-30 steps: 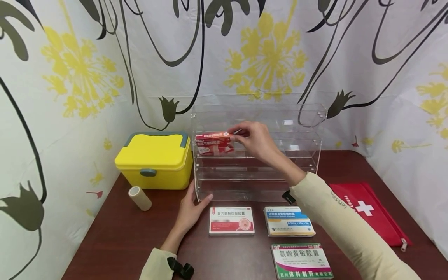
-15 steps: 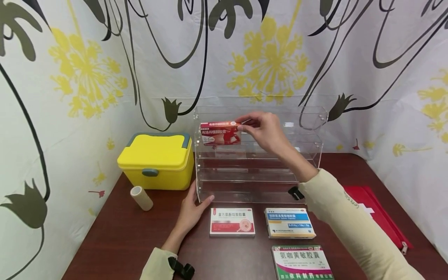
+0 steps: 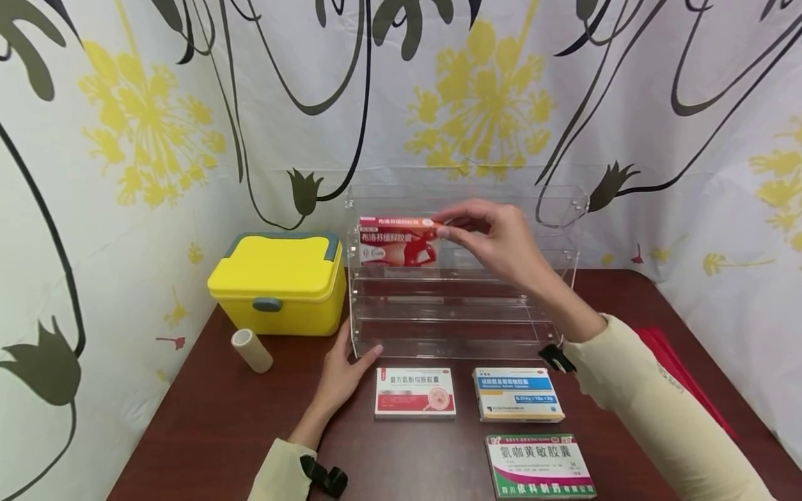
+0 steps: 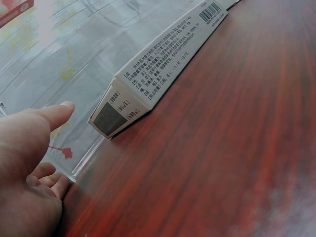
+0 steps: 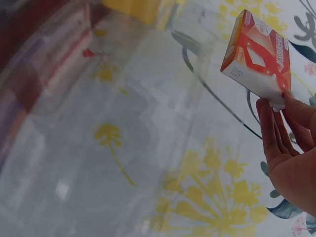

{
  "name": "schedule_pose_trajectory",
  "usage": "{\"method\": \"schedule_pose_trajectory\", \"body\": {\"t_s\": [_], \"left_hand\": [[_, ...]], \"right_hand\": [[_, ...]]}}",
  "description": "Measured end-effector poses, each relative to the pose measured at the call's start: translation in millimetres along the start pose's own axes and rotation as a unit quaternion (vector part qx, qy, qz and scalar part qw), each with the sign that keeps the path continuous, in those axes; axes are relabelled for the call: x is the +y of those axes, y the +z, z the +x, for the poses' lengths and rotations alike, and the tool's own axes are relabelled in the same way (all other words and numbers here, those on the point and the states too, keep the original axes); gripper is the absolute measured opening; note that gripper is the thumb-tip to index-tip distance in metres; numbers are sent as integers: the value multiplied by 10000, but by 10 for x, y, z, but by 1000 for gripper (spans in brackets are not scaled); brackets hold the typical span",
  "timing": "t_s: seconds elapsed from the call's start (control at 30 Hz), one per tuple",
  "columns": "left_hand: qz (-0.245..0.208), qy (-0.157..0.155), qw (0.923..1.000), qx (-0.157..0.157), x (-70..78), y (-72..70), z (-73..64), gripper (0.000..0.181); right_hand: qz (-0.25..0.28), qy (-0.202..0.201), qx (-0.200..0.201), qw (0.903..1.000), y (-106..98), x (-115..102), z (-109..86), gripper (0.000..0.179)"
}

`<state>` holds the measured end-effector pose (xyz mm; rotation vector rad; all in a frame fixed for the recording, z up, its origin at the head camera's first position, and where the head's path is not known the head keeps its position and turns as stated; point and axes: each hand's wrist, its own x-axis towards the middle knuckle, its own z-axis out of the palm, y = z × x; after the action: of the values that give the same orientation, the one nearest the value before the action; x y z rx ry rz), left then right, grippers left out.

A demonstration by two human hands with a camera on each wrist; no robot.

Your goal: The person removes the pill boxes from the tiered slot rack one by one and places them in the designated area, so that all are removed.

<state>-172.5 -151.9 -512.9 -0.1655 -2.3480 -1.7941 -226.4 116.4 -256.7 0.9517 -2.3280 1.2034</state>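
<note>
My right hand (image 3: 510,240) pinches a red-and-white medicine box (image 3: 398,243) by its right end, between thumb and fingers. In the head view this box overlaps the left part of an upper tier of the clear acrylic rack (image 3: 432,328). In the right wrist view the box (image 5: 259,57) is tilted above the fingertips; whether it touches the rack cannot be told. My left hand (image 3: 341,372) rests at the rack's lower left corner, fingers along the side and thumb stretched out across the front. A white-and-red medicine box (image 3: 415,394) lies flat just right of that thumb.
A yellow case (image 3: 276,285) stands left of the rack, with a beige roll (image 3: 252,351) before it. A blue-and-white box (image 3: 519,395) and a green-and-white box (image 3: 540,466) lie front right. My right sleeve partly covers a red pouch (image 3: 677,369).
The right hand has lifted the red-and-white box from a lower tier, then moved it slightly right and down. More of the red pouch is covered by the sleeve. The left hand stays put.
</note>
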Motion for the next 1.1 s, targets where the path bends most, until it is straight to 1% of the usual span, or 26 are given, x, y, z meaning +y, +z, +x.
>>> {"method": "schedule_pose_trajectory", "body": {"t_s": [0.1, 0.2, 0.27, 0.33, 0.4, 0.47, 0.53, 0.6, 0.7, 0.73, 0.8, 0.87, 0.93, 1.0, 1.1], "left_hand": [[-2, 26, 10000, -3, -9, -9, 6, 84], [-4, 128, 9999, -19, -16, -2, 16, 84], [-51, 249, 9997, -15, -22, -3, 17, 83], [-92, 395, 9992, -18, -24, -7, 16, 83], [-133, 535, 9985, -35, -26, -12, 16, 83], [-157, 576, 9982, -42, -25, -14, 23, 82], [-134, 498, 9987, -29, -24, -15, 26, 83], [-126, 337, 9994, -18, -22, -13, 28, 84], [-110, 125, 9999, -19, -11, -12, 27, 85], [-111, 91, 9999, -27, -11, -12, 26, 86], [-108, 83, 9999, -33, -5, -12, 24, 86], [-106, 103, 9999, -28, 1, -13, 22, 85], [-88, 118, 9999, -28, 4, -14, 24, 85], [-64, 114, 9999, -23, 4, -17, 26, 85], [-17, 96, 10000, -22, -6, -21, 30, 85]], "right_hand": [[160, 77, -177, 9997, 47, 58, -207, 18], [453, 308, -400, 9977, 94, 79, -471, 19], [661, 524, -614, 9945, 134, 26, -647, 19], [889, 790, -854, 9892, 179, -44, -815, 19], [1128, 1085, -1066, 9819, 231, -98, -968, 18], [1403, 1336, -1225, 9734, 297, -87, -1117, 17], [1608, 1477, -1335, 9667, 370, -21, -1266, 16], [1766, 1553, -1416, 9616, 448, 61, -1414, 15], [1861, 1754, -1610, 9532, 548, 140, -1618, 15], [1902, 1865, -1690, 9489, 580, 153, -1681, 16], [1938, 2092, -1861, 9402, 638, 169, -1795, 16], [1901, 2254, -2040, 9335, 686, 180, -1893, 16], [1880, 2360, -2185, 9280, 722, 188, -1975, 16], [1815, 2431, -2300, 9247, 746, 192, -2039, 15], [1866, 2589, -2397, 9169, 765, 198, -2106, 14]]}}
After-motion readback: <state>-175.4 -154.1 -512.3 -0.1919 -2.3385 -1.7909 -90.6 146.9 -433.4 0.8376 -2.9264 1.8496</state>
